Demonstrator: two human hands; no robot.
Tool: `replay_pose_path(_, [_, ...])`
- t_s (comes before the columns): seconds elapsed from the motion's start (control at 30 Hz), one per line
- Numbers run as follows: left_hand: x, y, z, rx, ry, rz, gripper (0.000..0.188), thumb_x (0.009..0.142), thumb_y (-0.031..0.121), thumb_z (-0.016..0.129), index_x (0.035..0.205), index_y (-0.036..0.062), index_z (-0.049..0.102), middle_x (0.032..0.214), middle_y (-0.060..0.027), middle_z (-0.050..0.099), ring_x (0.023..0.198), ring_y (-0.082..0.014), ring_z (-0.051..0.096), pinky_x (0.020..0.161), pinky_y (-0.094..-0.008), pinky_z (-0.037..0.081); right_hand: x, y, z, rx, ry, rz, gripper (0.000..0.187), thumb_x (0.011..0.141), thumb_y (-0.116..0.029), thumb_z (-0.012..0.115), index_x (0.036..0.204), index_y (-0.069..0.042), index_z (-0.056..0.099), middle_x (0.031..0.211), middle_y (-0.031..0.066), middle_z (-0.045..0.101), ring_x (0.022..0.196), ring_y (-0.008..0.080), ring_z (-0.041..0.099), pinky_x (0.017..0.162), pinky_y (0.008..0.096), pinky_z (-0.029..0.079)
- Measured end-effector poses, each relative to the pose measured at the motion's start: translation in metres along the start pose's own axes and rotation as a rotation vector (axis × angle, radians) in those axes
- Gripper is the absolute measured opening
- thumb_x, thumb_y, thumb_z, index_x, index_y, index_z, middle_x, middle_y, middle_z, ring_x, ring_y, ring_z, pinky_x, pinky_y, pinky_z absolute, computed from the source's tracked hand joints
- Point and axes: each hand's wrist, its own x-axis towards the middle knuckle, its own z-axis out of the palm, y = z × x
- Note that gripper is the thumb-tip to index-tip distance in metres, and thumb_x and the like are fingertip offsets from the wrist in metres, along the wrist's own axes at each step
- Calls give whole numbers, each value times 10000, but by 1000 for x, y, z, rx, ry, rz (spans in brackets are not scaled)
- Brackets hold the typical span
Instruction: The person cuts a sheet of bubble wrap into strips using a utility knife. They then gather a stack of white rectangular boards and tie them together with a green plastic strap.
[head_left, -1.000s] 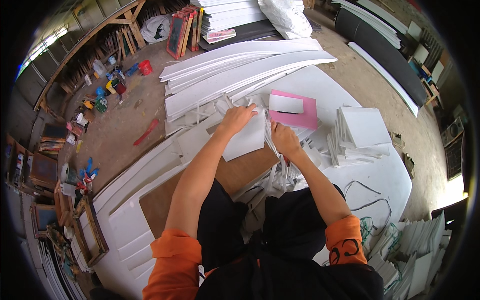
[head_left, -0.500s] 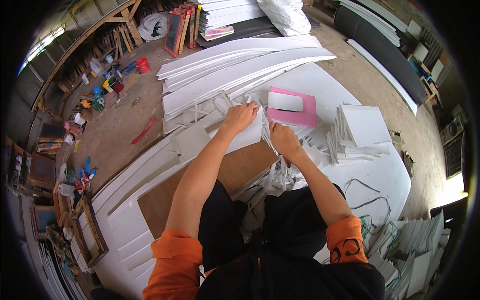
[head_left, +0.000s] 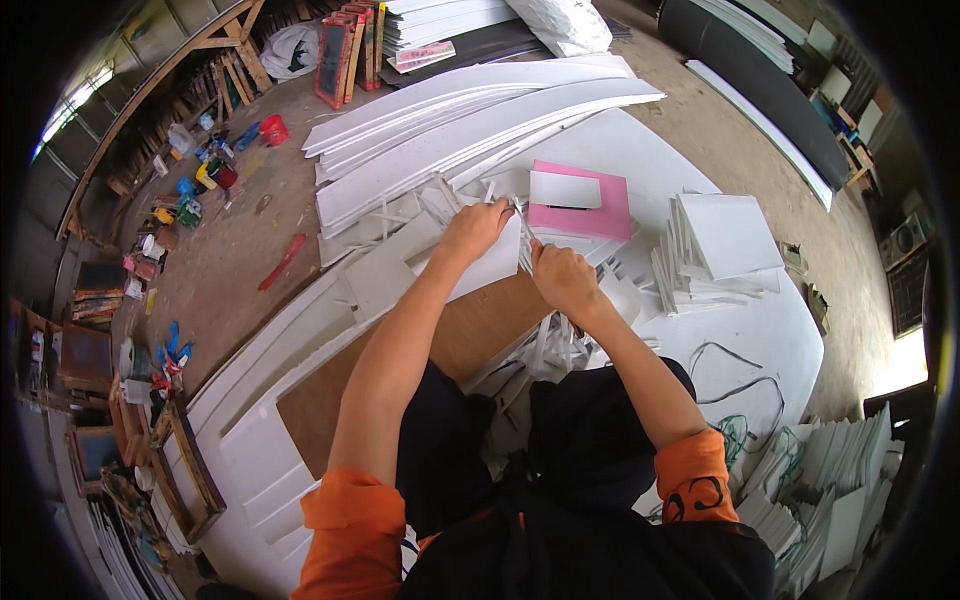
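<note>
My left hand [head_left: 478, 232] is closed on the upper edge of a white board [head_left: 497, 262], which lies partly over a brown wooden board [head_left: 480, 335]. Beside it, at the board's right edge, my right hand [head_left: 566, 280] is a fist around a slim tool, probably a cutter; a bit of red shows below the wrist, and most of the tool is hidden. White offcut strips [head_left: 545, 345] lie loose under and around the right hand. Just beyond the hands rests a pink sheet [head_left: 615, 215] with a white rectangular piece [head_left: 563, 189] on it.
Long white sheets [head_left: 470, 125] are stacked on the far side of the white work surface. To the right stands a pile of cut white panels [head_left: 725, 235], with a dark cord [head_left: 745, 365] nearer me. Paint pots and a red bucket [head_left: 273, 130] stand on the floor at left.
Both hands keep their grip at the board's right edge. My right hand has moved slightly left and stays close to my left. The whole view has shifted a little.
</note>
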Motion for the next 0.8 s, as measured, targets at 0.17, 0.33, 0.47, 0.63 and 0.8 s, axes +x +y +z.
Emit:
replay_pose_path(0.17, [-1,-6,1,34,9,69,236,868,245,430,877,15,481,632,-213,555,615,-400,540,520,-459,427,14,-12,-10,161,-168,136,435,884,-284,322,697,18,572,657,209,591,647,378,602,566,448,494])
replay_pose_path(0.33, [0,-12,5,-9,44,169,188,848,208,465,857,20,477,620,-209,554,607,-397,538,511,-447,427,45,-11,14,119,-229,159,450,888,-292,293,743,9,594,723,189,610,671,371,604,621,424,493])
replay_pose_path(0.47, [-2,-8,6,-16,39,194,173,832,201,491,876,34,479,624,-200,561,612,-391,546,514,-444,431,65,7,31,323,-463,242,414,881,-269,301,779,15,584,756,210,607,771,372,595,713,435,463])
replay_pose_path(0.63, [-4,-10,3,58,14,135,201,828,223,499,950,70,451,614,-198,558,610,-380,557,522,-458,436,53,-7,24,210,-325,237,297,841,-217,384,920,44,501,870,243,590,868,386,569,804,452,414])
replay_pose_path(0.8, [-1,-9,9,72,73,153,197,831,230,495,943,73,451,601,-193,552,601,-384,552,519,-462,435,49,-12,11,133,-316,217,256,812,-192,439,922,37,472,918,231,581,872,371,573,764,445,440])
